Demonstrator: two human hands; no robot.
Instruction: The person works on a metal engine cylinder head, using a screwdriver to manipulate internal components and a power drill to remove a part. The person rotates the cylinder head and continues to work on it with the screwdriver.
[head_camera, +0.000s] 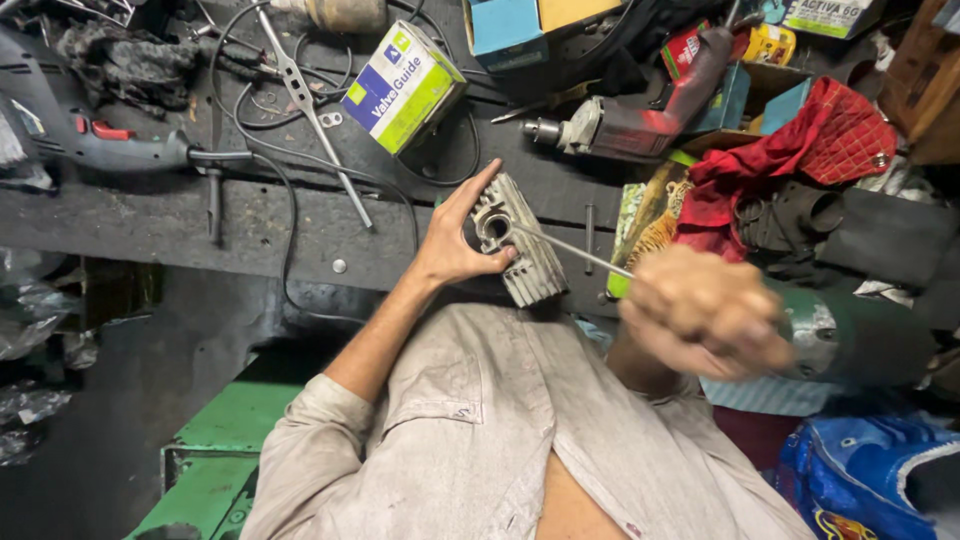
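Observation:
My left hand (452, 243) grips a grey finned metal engine part (518, 240) at the near edge of the dark workbench (150, 225), fingers wrapped round its left side. My right hand (703, 312) is a blurred fist closed on a thin metal rod (572, 252). The rod runs up and left, and its tip sits in a round opening of the engine part. My pale shirt fills the bottom of the view.
On the bench lie a white, blue and green carton (402, 88), a red electric drill (640, 115), a long metal bar tool (310, 110), black cables (290, 200) and another power tool (90, 140). A red cloth (800, 150) is at right, a green frame (215, 450) below left.

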